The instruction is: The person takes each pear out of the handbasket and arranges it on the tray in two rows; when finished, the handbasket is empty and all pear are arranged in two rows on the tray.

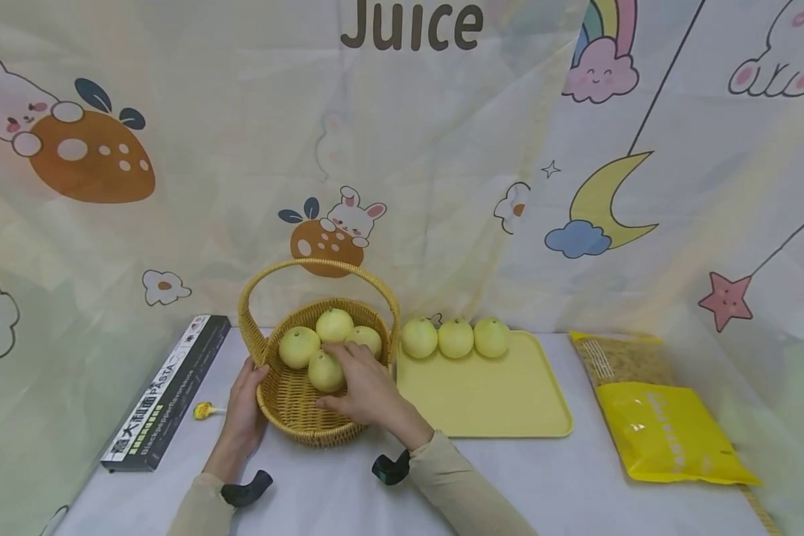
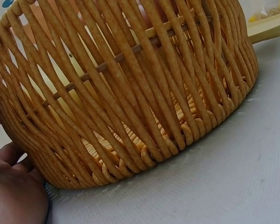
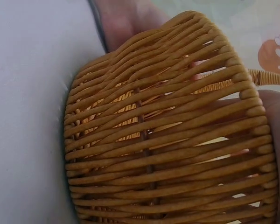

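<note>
A wicker basket [image 1: 297, 408] with a tall arched handle stands on the white cloth, holding several round, pale yellow-green fruits [image 1: 299, 348]. At its left side my left hand [image 1: 243, 402] holds the basket by the rim near the handle's base; the left wrist view catches part of this hand [image 2: 14, 186] against the woven wall. My right hand [image 1: 368, 387] reaches in over the front rim. Its fingers touch the nearest fruit [image 1: 324, 372], while the thumb is spread apart on the near side. In the right wrist view, the basket wall [image 3: 168, 140] hides most of the inside.
Right of the basket lies a yellow tray [image 1: 485, 402], with 3 matching fruits [image 1: 455, 339] along its back edge. A yellow pasta bag [image 1: 670, 424] is farther right. To the left are a dark pasta box [image 1: 167, 394] and a lollipop [image 1: 204, 410]. A printed curtain [image 1: 429, 164] hangs behind.
</note>
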Motion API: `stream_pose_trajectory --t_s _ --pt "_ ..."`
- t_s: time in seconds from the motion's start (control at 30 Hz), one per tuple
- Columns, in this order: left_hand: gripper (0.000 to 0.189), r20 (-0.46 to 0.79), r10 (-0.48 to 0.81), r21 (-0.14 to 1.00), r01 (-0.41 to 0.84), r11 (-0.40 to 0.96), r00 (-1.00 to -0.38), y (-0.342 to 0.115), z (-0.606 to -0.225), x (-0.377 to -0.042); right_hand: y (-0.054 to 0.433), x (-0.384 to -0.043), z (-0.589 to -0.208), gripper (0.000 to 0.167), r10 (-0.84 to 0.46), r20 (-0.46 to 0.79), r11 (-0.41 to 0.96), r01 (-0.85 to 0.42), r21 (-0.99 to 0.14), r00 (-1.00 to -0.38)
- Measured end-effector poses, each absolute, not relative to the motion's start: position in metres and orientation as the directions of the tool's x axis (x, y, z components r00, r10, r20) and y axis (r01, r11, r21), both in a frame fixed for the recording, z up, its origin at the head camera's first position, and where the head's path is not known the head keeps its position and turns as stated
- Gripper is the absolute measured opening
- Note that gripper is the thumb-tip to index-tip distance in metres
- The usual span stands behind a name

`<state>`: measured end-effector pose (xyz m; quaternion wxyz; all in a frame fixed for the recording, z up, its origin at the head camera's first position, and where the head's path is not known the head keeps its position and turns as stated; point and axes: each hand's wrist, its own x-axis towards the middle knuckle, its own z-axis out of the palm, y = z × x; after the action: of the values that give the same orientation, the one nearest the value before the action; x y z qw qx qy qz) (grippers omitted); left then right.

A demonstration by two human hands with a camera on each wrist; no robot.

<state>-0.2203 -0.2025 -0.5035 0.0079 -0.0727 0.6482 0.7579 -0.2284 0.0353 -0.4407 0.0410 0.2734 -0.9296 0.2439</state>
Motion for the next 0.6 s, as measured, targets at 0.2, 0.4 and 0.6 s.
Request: stream_pose_trajectory --t_s 0.2,0.4,0.6 --pt "0.058 -0.116 -0.083 0.982 -0.102 -0.161 -0.99 -0.2024 -0.5041 -0.2205 0.0347 -0.2281 -0.4427 0.087 -0.474 0.222 0.749 -0.523 -0.407 -0.852" --pt "0.058 -0.116 -0.082 0.982 -0.102 -0.159 -0.99 -0.2017 -0.5045 -0.2207 0.034 -0.2277 -0.4434 0.074 -0.48 0.236 0.734 -0.534 -0.421 -0.845" --pt "0.058 -0.117 -0.082 0.981 -0.102 -0.166 -0.99 -0.2023 -0.5043 -0.2205 0.0327 -0.2284 -0.4423 0.067 -0.483 0.217 0.721 -0.526 -0.451 -0.848"
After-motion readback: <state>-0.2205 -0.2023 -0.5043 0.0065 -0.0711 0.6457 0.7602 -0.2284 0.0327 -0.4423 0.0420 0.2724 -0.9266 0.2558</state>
